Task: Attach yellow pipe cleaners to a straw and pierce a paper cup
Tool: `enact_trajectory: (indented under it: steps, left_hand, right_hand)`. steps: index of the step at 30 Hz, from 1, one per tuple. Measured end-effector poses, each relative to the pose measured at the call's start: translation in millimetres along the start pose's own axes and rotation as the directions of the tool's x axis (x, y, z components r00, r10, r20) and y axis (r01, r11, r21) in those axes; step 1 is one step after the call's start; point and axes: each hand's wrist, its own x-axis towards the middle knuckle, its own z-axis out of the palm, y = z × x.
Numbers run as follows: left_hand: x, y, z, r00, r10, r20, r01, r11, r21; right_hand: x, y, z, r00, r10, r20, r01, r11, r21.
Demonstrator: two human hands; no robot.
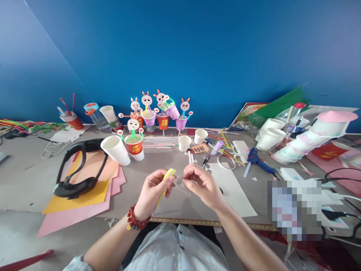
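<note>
My left hand (152, 188), a red bead bracelet on its wrist, is closed with the thumb pressed on a slim yellow-and-white object (170, 173). Its exact kind I cannot make out. Close beside it, over the table's front part, my right hand (201, 184) pinches a clear, see-through plastic piece (184, 187). The fingers hide part of that piece. Under and behind my right forearm lies a white paper sheet (239, 195) with cut-outs along its edge. Beyond the fingertips are a marker (191, 156) and a white paper cup (184, 143).
Rabbit-faced paper-cup figures (134, 145) stand by the blue wall. At left, a black headset (76, 188) rests on coloured paper (98, 201). A blue glue gun (261, 162), stacked cups (307, 141) and a power strip with cables (293, 175) occupy the right.
</note>
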Motion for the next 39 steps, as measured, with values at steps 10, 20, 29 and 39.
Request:
enact_trajectory:
  steps: [10,20,29,39]
  left_hand:
    - [1.6,3.6,0.0,0.999,0.036,0.0,-0.036,0.995,0.093]
    - [-2.6,-10.7,-2.0,0.991,0.119,-0.064,-0.11,0.986,0.129]
    - [-1.9,-11.2,-3.8,0.991,0.112,-0.068,-0.103,0.987,0.125]
    - [2.1,-7.2,-4.5,0.993,0.099,-0.063,-0.093,0.992,0.089]
  right_hand:
    - [1.5,-3.8,-0.8,0.995,-0.073,0.062,0.074,0.997,-0.015]
    - [-1.4,-8.4,2.1,0.986,-0.135,0.095,0.147,0.98,-0.132]
    - [-2.9,-4.5,2.2,0.969,-0.228,0.097,0.244,0.948,-0.203]
    - [-2.1,-3.2,0.8,0.989,-0.145,0.041,0.15,0.973,-0.177]
